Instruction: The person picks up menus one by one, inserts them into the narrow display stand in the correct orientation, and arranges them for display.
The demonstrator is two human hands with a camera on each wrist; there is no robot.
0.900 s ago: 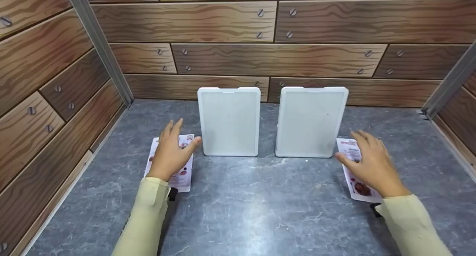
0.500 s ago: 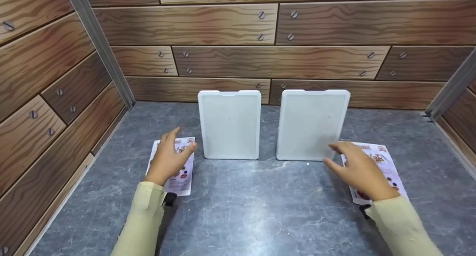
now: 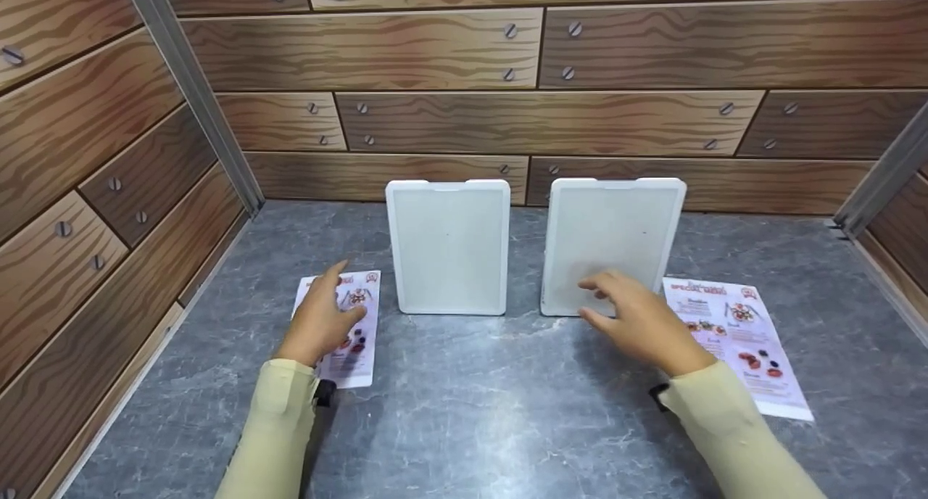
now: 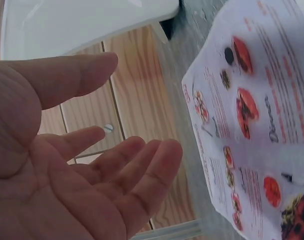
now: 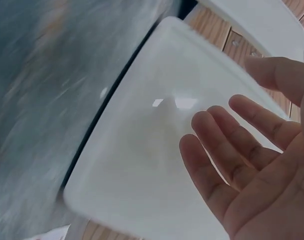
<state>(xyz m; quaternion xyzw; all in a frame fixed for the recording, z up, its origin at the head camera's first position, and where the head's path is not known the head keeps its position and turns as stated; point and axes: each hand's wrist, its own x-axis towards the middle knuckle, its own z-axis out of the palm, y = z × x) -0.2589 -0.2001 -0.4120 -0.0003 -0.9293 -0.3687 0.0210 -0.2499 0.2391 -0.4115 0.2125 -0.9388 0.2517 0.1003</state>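
Note:
My left hand [image 3: 317,321] hovers over the left printed menu sheet [image 3: 360,361], fingers loosely bent and thumb apart, holding nothing. In the left wrist view that menu [image 4: 251,110] shows food pictures and text beside the hand [image 4: 92,160]. My right hand [image 3: 641,321] is in front of the lower part of the right white upright panel [image 3: 609,231], its fingers relaxed and holding nothing. The right wrist view has the hand [image 5: 261,160] near the glossy panel [image 5: 137,150], apparently apart from it. A right menu sheet [image 3: 747,339] lies to the right of that hand, partly covered by it.
A matching white upright panel [image 3: 449,249] stands to the left of the other, with a gap between them. Both rest on a grey marbled tabletop [image 3: 464,412]. Wood-patterned walls [image 3: 435,56] with grey metal corner posts [image 3: 196,100] enclose the back and sides.
My right hand has moved left from over the right menu to the front of the right panel, uncovering most of that sheet. My left hand has drawn slightly back toward me.

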